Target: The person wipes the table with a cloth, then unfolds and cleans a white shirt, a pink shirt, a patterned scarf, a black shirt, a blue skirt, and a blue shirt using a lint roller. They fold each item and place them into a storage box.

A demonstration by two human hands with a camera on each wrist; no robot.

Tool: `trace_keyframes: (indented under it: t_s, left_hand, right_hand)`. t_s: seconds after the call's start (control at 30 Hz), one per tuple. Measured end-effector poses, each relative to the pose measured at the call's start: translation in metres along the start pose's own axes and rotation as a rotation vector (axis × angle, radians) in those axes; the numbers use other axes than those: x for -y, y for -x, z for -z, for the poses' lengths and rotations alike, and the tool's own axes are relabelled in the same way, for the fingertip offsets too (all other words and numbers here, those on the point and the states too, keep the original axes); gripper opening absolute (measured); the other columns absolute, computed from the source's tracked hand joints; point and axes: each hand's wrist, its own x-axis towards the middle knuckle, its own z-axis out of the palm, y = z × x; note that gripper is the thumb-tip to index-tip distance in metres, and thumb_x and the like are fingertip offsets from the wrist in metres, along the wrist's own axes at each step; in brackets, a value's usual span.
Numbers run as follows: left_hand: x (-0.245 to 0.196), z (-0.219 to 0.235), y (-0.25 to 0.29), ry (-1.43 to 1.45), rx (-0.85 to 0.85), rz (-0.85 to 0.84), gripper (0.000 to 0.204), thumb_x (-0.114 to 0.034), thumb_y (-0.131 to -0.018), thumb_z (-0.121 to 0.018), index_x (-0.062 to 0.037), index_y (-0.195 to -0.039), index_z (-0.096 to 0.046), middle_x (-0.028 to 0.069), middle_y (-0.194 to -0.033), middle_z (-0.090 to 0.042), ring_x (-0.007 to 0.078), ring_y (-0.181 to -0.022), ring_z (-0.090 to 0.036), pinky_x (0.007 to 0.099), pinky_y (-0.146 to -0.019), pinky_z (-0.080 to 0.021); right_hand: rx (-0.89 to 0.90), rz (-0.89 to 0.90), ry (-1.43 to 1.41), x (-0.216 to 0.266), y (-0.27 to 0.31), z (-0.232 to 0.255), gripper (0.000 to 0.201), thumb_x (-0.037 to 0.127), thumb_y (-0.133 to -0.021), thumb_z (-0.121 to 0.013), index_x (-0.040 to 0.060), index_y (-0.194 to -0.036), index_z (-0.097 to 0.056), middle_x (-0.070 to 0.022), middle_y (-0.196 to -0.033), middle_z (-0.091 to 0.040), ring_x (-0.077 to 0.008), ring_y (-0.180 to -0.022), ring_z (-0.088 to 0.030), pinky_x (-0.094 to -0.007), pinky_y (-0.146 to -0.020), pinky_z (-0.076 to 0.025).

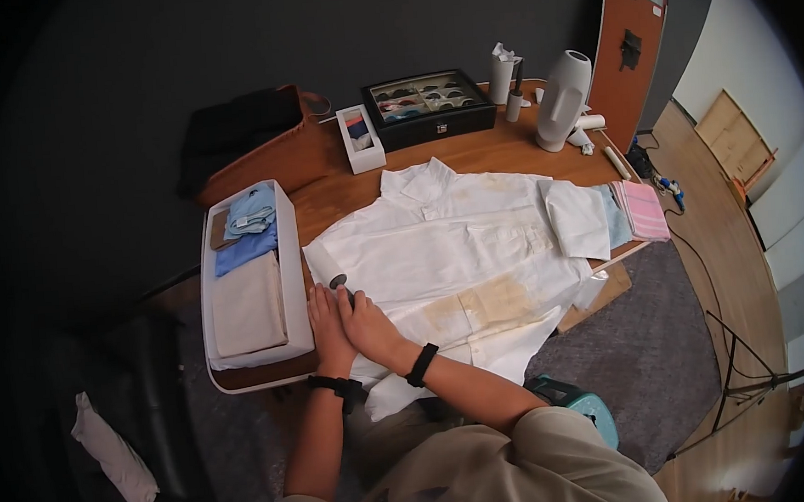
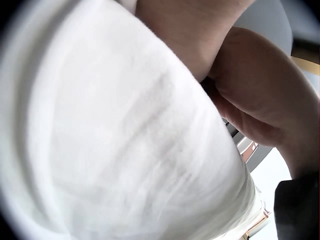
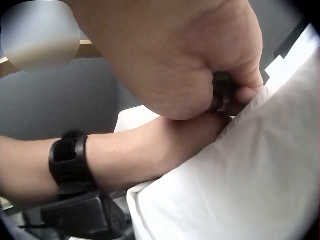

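Note:
A white button-up shirt [image 1: 455,215] lies spread over the wooden table, with yellowish stains [image 1: 502,300] on its lower front and chest. At its near left edge, my left hand [image 1: 331,336] rests on the white cloth, fingers stretched out. My right hand [image 1: 373,331] is right beside it, overlapping its edge, and grips a dark grey tool [image 1: 338,281] whose round, flat head shows past the fingers. The right wrist view has the right hand's fingers [image 3: 247,75] curled, with most of the tool hidden inside. White fabric [image 2: 125,140] fills much of the left wrist view.
To the left stands a white box [image 1: 210,304] of folded clothes. Behind the shirt are a brown bag [image 1: 263,154], a small white box [image 1: 375,158], a black display case [image 1: 441,131] with glasses and a white face-shaped vase [image 1: 563,103]. Folded pink cloth [image 1: 643,210] lies at right.

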Motion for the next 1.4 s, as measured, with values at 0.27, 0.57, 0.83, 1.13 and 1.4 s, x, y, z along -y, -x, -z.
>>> trace_keyframes:
  t_s: [0.27,0.57,0.83,1.13,1.4]
  left_hand:
    - [-0.004,-0.004,-0.002,-0.023,0.030,0.058,0.070,-0.024,-0.103,-0.059,0.0195,-0.154,-0.039,0.0362,-0.168,-0.033,0.0483,-0.160,-0.029,0.0566,-0.132,-0.021]
    - [-0.014,0.001,-0.004,-0.069,-0.005,0.084,0.062,-0.018,-0.105,-0.056,0.0199,-0.152,-0.044,0.0352,-0.167,-0.038,0.0469,-0.159,-0.032,0.0550,-0.132,-0.024]
    - [-0.018,0.006,-0.007,-0.030,0.042,0.122,0.061,-0.018,-0.105,-0.056,0.0195,-0.152,-0.044,0.0343,-0.168,-0.037,0.0459,-0.159,-0.032,0.0545,-0.132,-0.024]
    - [-0.014,0.003,-0.005,-0.063,0.060,0.111,0.060,-0.019,-0.108,-0.051,0.0194,-0.154,-0.042,0.0333,-0.170,-0.034,0.0443,-0.161,-0.029,0.0518,-0.134,-0.021]
    - [-0.011,0.003,-0.005,-0.058,0.037,0.101,0.060,-0.019,-0.108,-0.051,0.0191,-0.154,-0.042,0.0332,-0.169,-0.036,0.0445,-0.160,-0.031,0.0515,-0.133,-0.022]
  right_hand:
    - [0.085,-0.075,0.172,-0.022,-0.001,-0.002,0.063,0.014,-0.100,-0.059,-0.0102,-0.157,-0.045,-0.0210,-0.095,-0.064,-0.0323,-0.072,-0.073,-0.0424,-0.058,-0.062]
    - [0.183,-0.273,0.270,-0.076,0.009,0.045,0.068,0.008,-0.098,-0.055,-0.0115,-0.161,-0.039,-0.0232,-0.095,-0.071,-0.0339,-0.071,-0.076,-0.0442,-0.059,-0.063]
    - [0.113,-0.460,0.370,-0.141,0.039,0.102,0.070,0.015,-0.099,-0.055,-0.0085,-0.163,-0.039,-0.0222,-0.091,-0.073,-0.0366,-0.069,-0.075,-0.0478,-0.060,-0.062]
    - [0.054,-0.686,0.480,-0.213,0.091,0.166,0.066,0.019,-0.101,-0.055,-0.0061,-0.161,-0.042,-0.0230,-0.087,-0.075,-0.0398,-0.071,-0.076,-0.0510,-0.063,-0.062]
    - [-0.109,-0.870,0.345,-0.214,0.095,0.203,0.064,0.022,-0.100,-0.059,-0.0048,-0.157,-0.046,-0.0237,-0.088,-0.075,-0.0422,-0.072,-0.073,-0.0554,-0.062,-0.057]
